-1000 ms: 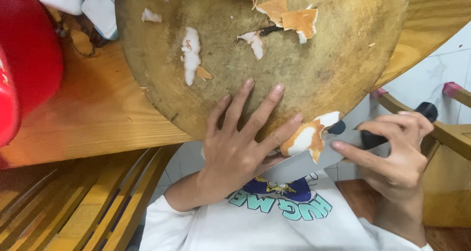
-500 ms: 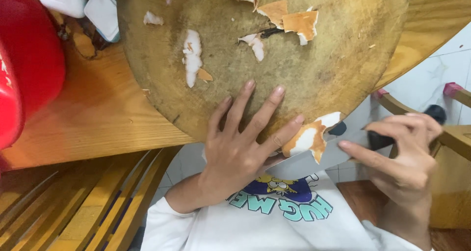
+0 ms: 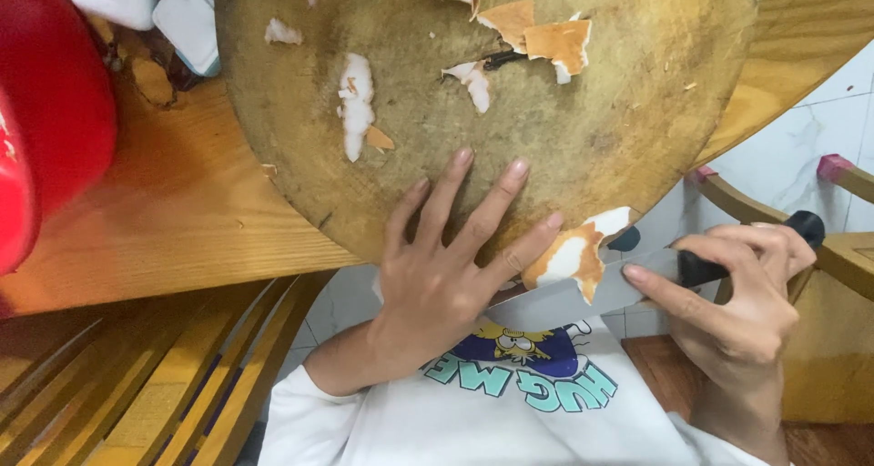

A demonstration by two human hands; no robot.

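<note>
Since a second ago the right hand has shifted its grip on the knife: the forefinger now lies stretched along the blade's back, and the black handle pokes out past the knuckles toward the right. Little else has changed; the left hand lies flat as before, fingers spread wide on the near edge of the round board, holding nothing, only pressing down.

The right hand is closed round the knife handle. The blade runs nearly level, its long axis left to right, tip pointing left toward the left hand's thumb, just off the board's edge and above the person's white shirt. A large orange-and-white peel rests at the board's rim, lying against the blade's flat and touching the left little finger.

It looks to me like a clearing-off step: the blade is held as a catcher under the rim while the peel is swept onto it. The next move would call for keeping the blade level and snug to the rim so that the peel does not slip off, and keeping the left fingertips away from the edge.

More peels lie scattered at the board's far side, a white strip near its left. The board sits on a wooden table, a red thing at the left.
</note>
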